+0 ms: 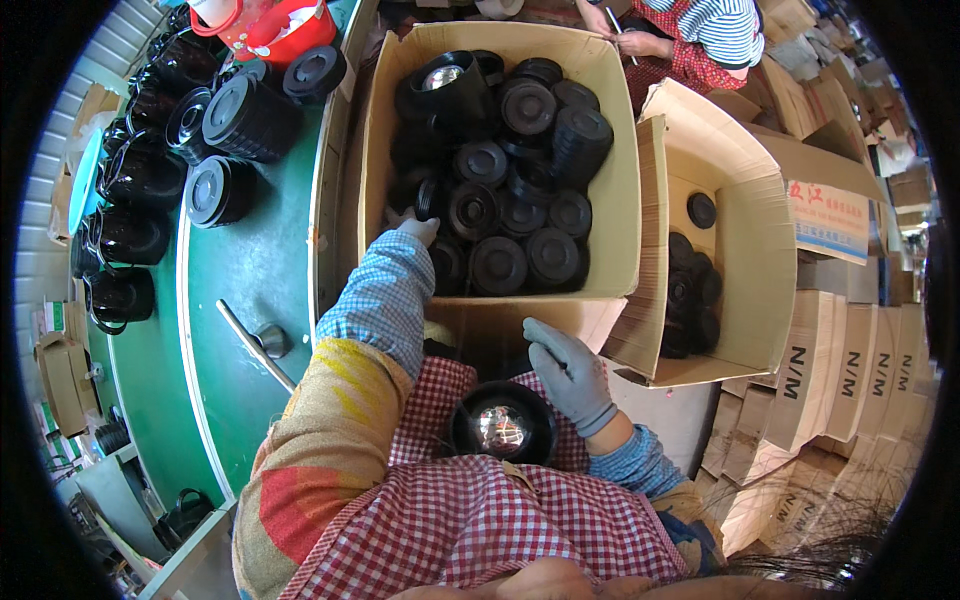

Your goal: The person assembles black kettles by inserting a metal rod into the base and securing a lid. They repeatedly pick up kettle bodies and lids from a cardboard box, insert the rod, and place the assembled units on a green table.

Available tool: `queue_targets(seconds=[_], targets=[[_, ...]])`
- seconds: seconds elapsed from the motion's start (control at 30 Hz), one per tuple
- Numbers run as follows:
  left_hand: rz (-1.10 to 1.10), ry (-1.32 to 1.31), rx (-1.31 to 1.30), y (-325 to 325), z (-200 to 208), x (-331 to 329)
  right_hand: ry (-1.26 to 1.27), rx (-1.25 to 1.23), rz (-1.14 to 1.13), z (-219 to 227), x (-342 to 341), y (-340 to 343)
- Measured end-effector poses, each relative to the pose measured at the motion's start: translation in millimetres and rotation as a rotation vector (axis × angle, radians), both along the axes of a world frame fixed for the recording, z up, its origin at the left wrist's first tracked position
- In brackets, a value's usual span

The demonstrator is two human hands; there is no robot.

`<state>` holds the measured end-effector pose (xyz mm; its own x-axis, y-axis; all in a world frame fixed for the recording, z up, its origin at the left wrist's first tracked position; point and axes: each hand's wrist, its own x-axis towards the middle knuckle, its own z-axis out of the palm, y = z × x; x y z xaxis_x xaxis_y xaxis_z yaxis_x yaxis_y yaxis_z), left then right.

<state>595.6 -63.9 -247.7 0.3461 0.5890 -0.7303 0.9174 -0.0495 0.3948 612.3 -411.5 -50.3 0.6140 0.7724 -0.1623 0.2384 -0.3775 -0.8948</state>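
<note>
My left hand [412,226], in a grey glove, reaches over the near left part of a large cardboard box [618,250]. Its fingers are closed on a black ribbed lid [427,198] tilted edge-on; some fingertips are hidden. Around it in the box lie many round black lids [498,265], and a black pot with a shiny metal inside [442,77]. In my lap sits a round black pot [503,420] with a mirror-like inside. Above and right of that pot, my right hand [572,378], also gloved, is stretched out and holds nothing.
A smaller cardboard box [745,300] with black lids stands at the right. On the green table [250,260] at left are black pots [135,235], stacked lids [250,115], a metal rod [250,340] and a red basket [295,35]. Another person [690,45] works at the far side.
</note>
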Motion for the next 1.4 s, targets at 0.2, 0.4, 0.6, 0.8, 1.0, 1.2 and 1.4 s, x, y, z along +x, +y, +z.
queue_targets(seconds=[0.2, 0.4, 0.6, 0.8, 1.0, 1.2, 1.4], targets=[[0.004, -0.003, 0.097, 15.8, -2.0, 4.6, -0.027, 0.055, -0.036, -11.6, 1.4, -6.6], [-0.171, -0.751, 0.499, -9.3, 88.3, -29.2, 0.298, 0.198, -0.124, -26.0, 4.3, -15.7], [-0.612, -1.162, 0.076, -105.0, 253.2, -100.8, 0.357, 0.499, 0.119, 32.3, 22.8, 2.4], [-0.764, -1.386, -0.097, -159.6, 252.9, -153.4, 0.588, 0.45, 0.259, 51.3, -21.4, -35.6], [-0.58, -1.34, -0.245, -196.3, 217.9, -176.2, 0.193, 0.57, 0.32, 22.0, -46.4, -56.6], [-0.612, -1.396, -0.167, -208.4, 205.4, -180.2, 0.064, 0.554, 0.335, 20.3, -50.8, -64.1], [-0.695, -1.488, -0.064, -208.1, 204.7, -178.9, -0.054, 0.531, 0.342, 22.3, -51.5, -60.8]])
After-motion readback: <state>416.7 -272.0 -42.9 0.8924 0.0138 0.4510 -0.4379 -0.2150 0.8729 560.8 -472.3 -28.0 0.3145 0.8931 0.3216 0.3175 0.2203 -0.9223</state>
